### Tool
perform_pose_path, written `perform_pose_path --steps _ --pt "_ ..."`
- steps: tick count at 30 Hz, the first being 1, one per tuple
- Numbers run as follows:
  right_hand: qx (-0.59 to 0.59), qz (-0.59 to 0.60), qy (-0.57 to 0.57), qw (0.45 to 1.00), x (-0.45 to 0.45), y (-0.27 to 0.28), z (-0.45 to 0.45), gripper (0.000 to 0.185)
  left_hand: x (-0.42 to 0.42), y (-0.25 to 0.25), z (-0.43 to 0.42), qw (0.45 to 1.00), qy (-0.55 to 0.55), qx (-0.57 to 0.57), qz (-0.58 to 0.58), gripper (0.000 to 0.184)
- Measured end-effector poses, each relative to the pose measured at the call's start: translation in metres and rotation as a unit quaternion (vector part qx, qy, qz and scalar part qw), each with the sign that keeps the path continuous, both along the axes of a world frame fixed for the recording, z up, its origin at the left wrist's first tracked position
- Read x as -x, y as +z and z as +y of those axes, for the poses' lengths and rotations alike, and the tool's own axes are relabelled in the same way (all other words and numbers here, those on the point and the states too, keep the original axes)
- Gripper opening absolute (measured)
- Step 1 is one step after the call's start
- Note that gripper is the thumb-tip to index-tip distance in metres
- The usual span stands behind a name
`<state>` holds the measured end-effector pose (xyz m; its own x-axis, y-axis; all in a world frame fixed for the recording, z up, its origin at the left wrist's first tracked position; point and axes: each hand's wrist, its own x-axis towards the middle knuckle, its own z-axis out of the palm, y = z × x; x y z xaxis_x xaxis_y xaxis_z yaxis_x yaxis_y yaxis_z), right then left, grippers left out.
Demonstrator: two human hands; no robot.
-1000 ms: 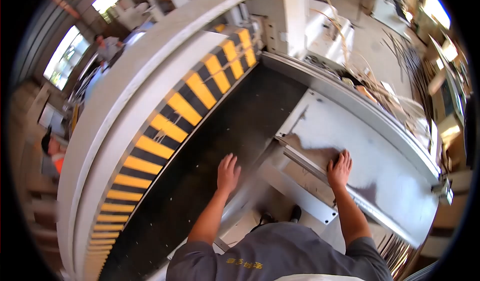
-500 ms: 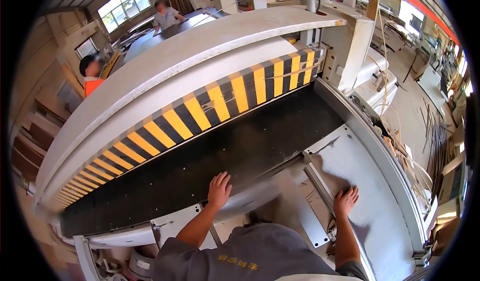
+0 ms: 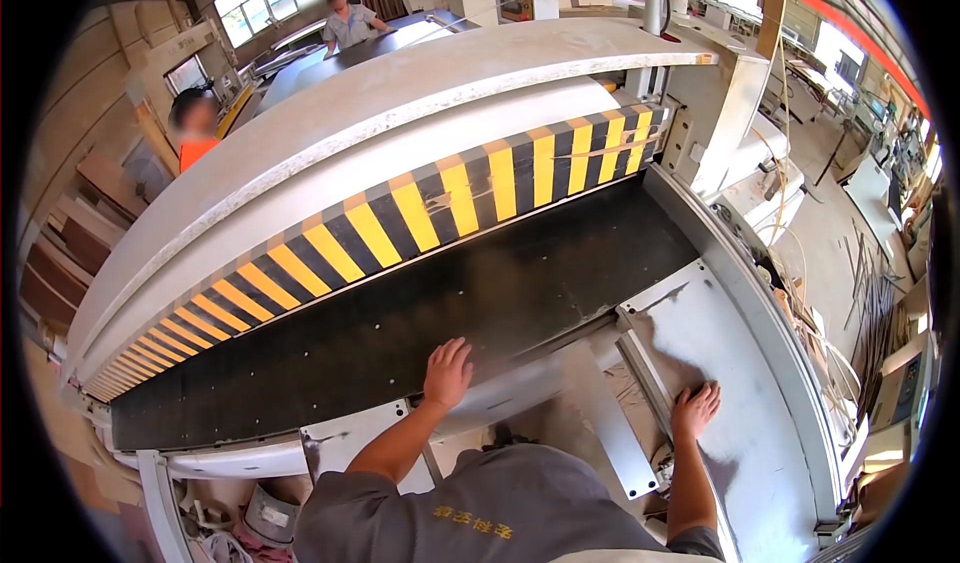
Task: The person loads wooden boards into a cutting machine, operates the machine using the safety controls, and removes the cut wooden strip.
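Note:
My left hand (image 3: 447, 373) lies over the front edge of a long black machine bed (image 3: 400, 328), its fingers stretched out and holding nothing. My right hand (image 3: 695, 409) rests flat on a broad silver metal plate (image 3: 740, 383) at the right, beside a raised metal rail (image 3: 645, 368). Behind the black bed runs a guard bar (image 3: 480, 188) with black and yellow stripes. A long pale beam (image 3: 400, 93) spans above that bar.
A side rail (image 3: 780, 333) borders the plate on the right, with loose hoses (image 3: 815, 328) beyond it. Narrow plates and gaps lie before my body. A person in a grey shirt (image 3: 352, 28) and another in orange (image 3: 196, 151) are behind the beam.
The view has shifted a little, so the machine's far parts appear lower and more to the right. Both hands stay on nearly the same spots. The person in grey has lifted their head slightly.

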<state>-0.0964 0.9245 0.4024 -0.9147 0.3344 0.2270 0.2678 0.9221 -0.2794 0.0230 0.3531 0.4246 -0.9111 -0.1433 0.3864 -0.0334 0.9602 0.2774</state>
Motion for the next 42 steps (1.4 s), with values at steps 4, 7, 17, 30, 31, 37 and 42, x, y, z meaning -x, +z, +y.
perform_pose_path --steps 4,7,17,30,31,37,42 --pt "-0.007 -0.002 0.002 1.000 0.001 0.002 -0.001 0.060 0.000 0.000 0.000 1.000 -0.001 0.000 0.005 0.040" --pt "-0.005 -0.005 0.000 1.000 0.000 0.003 -0.001 0.060 0.000 -0.002 0.001 1.000 -0.002 0.003 0.009 0.041" --pt "-0.002 -0.013 -0.006 1.000 0.003 0.004 -0.002 0.066 0.002 -0.001 0.002 1.000 0.000 0.003 0.009 0.041" --pt "0.008 -0.005 -0.003 1.000 0.002 0.000 0.001 0.064 0.003 0.001 0.006 1.000 0.008 0.017 -0.001 0.042" --pt "0.005 -0.005 -0.002 1.000 0.003 0.000 0.002 0.064 0.003 0.001 0.007 1.000 0.009 0.019 -0.002 0.042" --pt "0.001 0.004 0.004 1.000 0.005 -0.006 0.005 0.063 0.007 -0.002 0.009 0.999 0.016 0.041 -0.020 0.044" --pt "0.006 0.001 0.023 1.000 0.004 -0.003 0.006 0.063 0.006 -0.003 0.013 0.997 0.028 0.060 -0.033 0.046"
